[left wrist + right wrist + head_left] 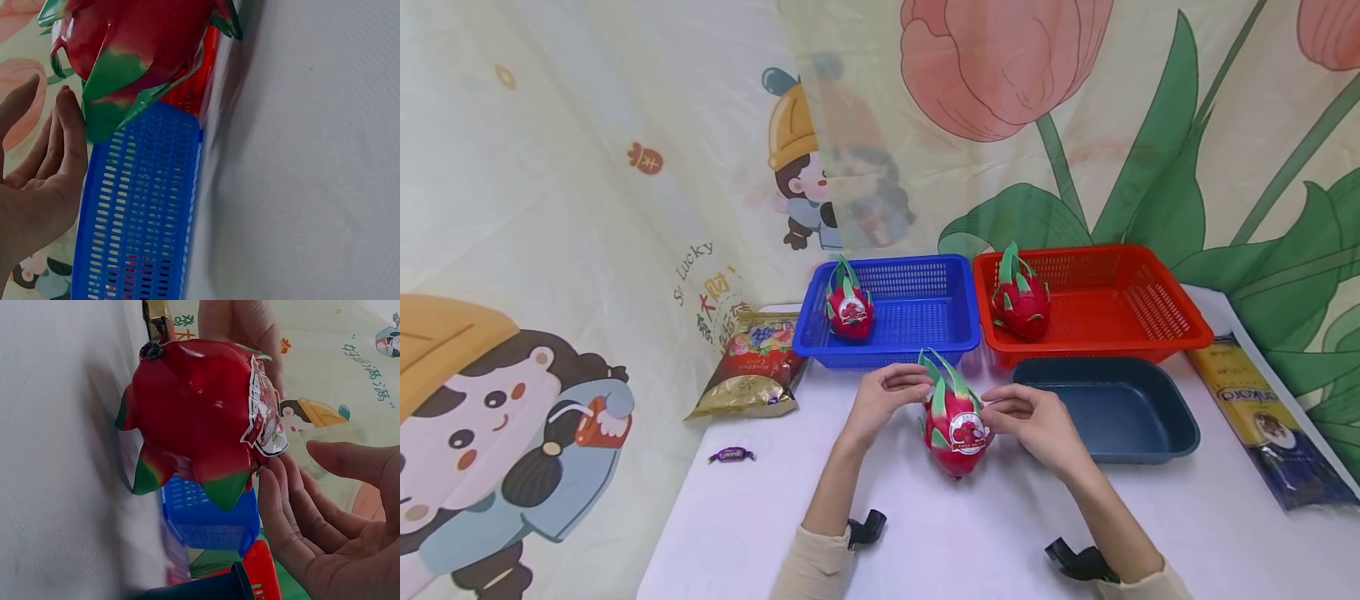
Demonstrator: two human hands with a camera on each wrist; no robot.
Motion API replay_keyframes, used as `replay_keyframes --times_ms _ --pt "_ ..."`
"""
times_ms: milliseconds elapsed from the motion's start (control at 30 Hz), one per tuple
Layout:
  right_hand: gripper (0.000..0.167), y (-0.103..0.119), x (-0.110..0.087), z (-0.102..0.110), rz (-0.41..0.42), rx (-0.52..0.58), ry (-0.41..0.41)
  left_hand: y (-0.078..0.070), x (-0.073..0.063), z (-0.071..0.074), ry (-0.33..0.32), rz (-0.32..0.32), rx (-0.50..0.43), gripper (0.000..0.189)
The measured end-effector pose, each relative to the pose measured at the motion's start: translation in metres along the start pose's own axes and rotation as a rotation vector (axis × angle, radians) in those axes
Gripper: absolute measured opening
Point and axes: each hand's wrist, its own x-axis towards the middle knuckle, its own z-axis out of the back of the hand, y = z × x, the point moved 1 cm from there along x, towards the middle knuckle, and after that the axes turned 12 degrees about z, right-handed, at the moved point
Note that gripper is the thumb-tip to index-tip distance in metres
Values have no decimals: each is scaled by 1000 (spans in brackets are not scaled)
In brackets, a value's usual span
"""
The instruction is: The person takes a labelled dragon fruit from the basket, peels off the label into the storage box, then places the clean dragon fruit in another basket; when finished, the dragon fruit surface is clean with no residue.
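A red dragon fruit (957, 433) with green leaf tips and a round white sticker stands near the middle of the white table, between the two hands. On its left, my left hand (891, 402) has its fingertips right at the upper leaves. In the left wrist view the thumb of that hand (47, 181) stands apart from the fingers. My right hand (1033, 421) is on the other side, fingertips at the sticker's edge. The right wrist view shows the fingers of this hand (290, 509) loosely bent beside the fruit (194, 406), with the thumb held away.
Behind are a blue basket (917, 329) and a red basket (1097, 312), each holding a dragon fruit. A dark blue tray (1105, 412) sits right of the hands. A candy bag (756, 362) and a purple wrapped candy (732, 455) lie left; a yellow-and-blue packet (1270, 421) lies right.
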Motion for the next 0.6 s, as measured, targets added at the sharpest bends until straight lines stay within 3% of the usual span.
replay_keyframes --times_ms 233,600 --pt "43 0 0 0 8 -19 13 -1 -2 -11 35 30 76 41" --pt "46 -3 2 -1 -15 41 48 -1 -2 -18 -2 81 -25 39"
